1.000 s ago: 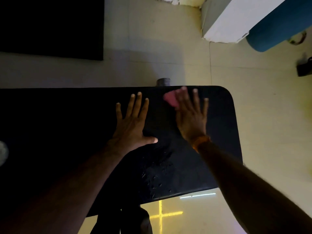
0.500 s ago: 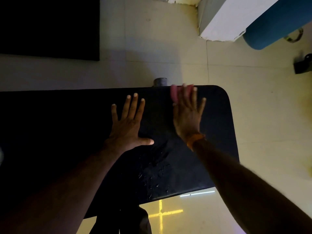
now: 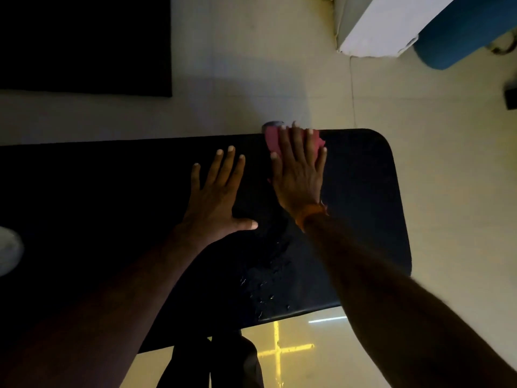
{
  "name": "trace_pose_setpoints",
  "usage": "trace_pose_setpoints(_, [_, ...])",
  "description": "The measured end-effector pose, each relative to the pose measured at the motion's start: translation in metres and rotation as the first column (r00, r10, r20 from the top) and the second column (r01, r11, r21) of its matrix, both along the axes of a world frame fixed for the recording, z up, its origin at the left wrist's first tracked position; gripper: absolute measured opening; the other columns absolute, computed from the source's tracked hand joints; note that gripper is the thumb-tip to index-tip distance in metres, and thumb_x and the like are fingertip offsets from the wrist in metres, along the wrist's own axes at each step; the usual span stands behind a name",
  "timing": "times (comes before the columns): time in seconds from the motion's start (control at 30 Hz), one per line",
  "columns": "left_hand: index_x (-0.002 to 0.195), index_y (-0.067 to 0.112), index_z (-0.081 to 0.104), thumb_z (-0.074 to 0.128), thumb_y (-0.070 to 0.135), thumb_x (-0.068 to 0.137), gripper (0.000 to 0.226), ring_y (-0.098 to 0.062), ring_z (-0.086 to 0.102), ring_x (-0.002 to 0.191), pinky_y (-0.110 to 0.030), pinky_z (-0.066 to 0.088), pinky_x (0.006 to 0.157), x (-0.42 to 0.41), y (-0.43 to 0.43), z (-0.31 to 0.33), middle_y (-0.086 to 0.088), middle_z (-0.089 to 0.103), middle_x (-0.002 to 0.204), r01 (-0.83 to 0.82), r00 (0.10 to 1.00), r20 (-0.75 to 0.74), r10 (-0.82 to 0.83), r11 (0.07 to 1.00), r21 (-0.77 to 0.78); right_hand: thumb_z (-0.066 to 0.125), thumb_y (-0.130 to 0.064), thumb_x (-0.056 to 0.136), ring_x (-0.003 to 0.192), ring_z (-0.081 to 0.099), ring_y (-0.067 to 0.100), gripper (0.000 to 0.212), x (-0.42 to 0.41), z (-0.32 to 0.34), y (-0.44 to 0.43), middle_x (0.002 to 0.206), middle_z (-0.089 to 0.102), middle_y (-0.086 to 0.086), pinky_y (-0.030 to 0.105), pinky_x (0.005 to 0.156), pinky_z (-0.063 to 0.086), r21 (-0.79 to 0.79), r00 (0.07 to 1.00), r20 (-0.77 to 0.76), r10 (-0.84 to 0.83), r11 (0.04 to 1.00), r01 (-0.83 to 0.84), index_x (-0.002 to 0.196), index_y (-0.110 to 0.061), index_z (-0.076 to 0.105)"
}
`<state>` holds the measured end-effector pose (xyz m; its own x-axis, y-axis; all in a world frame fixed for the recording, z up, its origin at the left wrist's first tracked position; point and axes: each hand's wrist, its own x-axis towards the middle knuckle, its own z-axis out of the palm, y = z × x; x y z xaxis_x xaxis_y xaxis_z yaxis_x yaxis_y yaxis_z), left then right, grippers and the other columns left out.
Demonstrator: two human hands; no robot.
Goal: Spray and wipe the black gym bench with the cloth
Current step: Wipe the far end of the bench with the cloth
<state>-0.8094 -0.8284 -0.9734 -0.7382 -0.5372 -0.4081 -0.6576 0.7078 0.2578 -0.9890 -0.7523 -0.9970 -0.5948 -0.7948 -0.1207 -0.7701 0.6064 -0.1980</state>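
Head view: pale floor tiles [image 3: 251, 79] lie around the black bench surface [image 3: 363, 205]. A dark mat [image 3: 84, 43] lies at the upper left, and a white box [image 3: 386, 26] and a blue roll [image 3: 470, 32] at the upper right. A small grey cap [image 3: 272, 124] shows just past the far edge, and a pale round thing [image 3: 8, 250] sits at the left border, too blurred to name. A yellow cross of light [image 3: 279, 351] falls on the floor near the person. Both forearms cover much of the near part of the surface. Water drops [image 3: 265, 284] glint between them.

The surface runs lengthwise left to right, with its rounded end to the right. The pink cloth [image 3: 272, 140] lies bunched at the far edge, mostly hidden under the right hand [image 3: 298, 175]. That hand presses it flat with straight fingers and wears an orange wristband [image 3: 310, 212]. The left hand [image 3: 215, 200] rests palm down just beside it, fingers spread, holding nothing.

A second ago the cloth showed only left of the fingers, a little inside the edge. Now it sits at the edge and shows on both sides of them. The left hand stays flat in place.
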Motion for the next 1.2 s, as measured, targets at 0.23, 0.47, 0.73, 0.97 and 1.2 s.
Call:
trace_pose_setpoints(0.23, [0.161, 0.017, -0.015, 0.066, 0.087, 0.061, 0.147, -0.023, -0.022, 0.156, -0.061, -0.005, 0.122, 0.011, 0.001, 0.002, -0.003, -0.024, 0.170, -0.022, 1.000, -0.004, 0.022, 1.000, 0.006, 0.029, -0.041, 0.109, 0.162, 0.003, 0.028, 0.059, -0.002, 0.002, 0.004, 0.175, 0.010, -0.002, 0.064, 0.126, 0.010, 0.005, 0.928, -0.029, 0.371, 0.929, -0.371, 0.166, -0.031, 0.017])
trace_pose_setpoints(0.47, [0.161, 0.015, -0.015, 0.065, 0.089, 0.059, 0.150, -0.026, -0.025, 0.156, -0.062, -0.006, 0.122, 0.035, 0.010, 0.009, -0.007, -0.027, 0.169, -0.014, 1.000, 0.026, 0.013, 0.999, 0.039, 0.034, -0.033, 0.109, 0.162, -0.002, 0.030, 0.061, 0.050, 0.002, 0.039, 0.175, 0.006, -0.001, 0.059, 0.128, 0.012, -0.050, 0.925, 0.028, 0.380, 0.924, -0.378, 0.166, -0.026, 0.014])
trace_pose_setpoints(0.73, [0.162, 0.016, -0.015, 0.069, 0.089, 0.055, 0.153, -0.029, -0.024, 0.156, -0.063, -0.004, 0.123, 0.058, 0.028, 0.017, -0.009, -0.027, 0.168, 0.035, 0.997, 0.060, -0.038, 0.998, 0.050, 0.036, -0.033, 0.109, 0.162, -0.003, 0.026, 0.063, 0.059, 0.001, 0.062, 0.176, 0.004, -0.005, 0.059, 0.129, 0.008, -0.055, 0.981, 0.042, 0.191, 0.981, -0.189, 0.166, -0.030, 0.012])
trace_pose_setpoints(0.97, [0.162, 0.017, -0.013, 0.066, 0.092, 0.053, 0.154, -0.032, -0.022, 0.156, -0.064, -0.003, 0.123, 0.080, 0.052, 0.017, -0.012, -0.024, 0.169, 0.091, 0.994, 0.062, -0.094, 0.995, 0.043, 0.033, -0.035, 0.109, 0.162, 0.001, 0.026, 0.060, 0.066, 0.002, 0.108, 0.175, 0.008, -0.006, 0.059, 0.128, 0.014, -0.013, 0.959, -0.008, 0.285, 0.958, -0.285, 0.166, -0.030, 0.014])
trace_pose_setpoints(1.2, [0.160, 0.017, -0.021, 0.066, 0.092, 0.054, 0.156, -0.032, -0.028, 0.154, -0.061, -0.009, 0.122, 0.113, 0.071, 0.018, -0.012, -0.031, 0.166, 0.184, 0.980, 0.066, -0.187, 0.982, 0.046, 0.032, -0.038, 0.110, 0.162, 0.004, 0.031, 0.058, 0.112, 0.009, 0.170, 0.175, 0.010, -0.004, 0.061, 0.128, 0.014, -0.035, 0.935, 0.021, 0.353, 0.935, -0.352, 0.166, -0.028, 0.018])
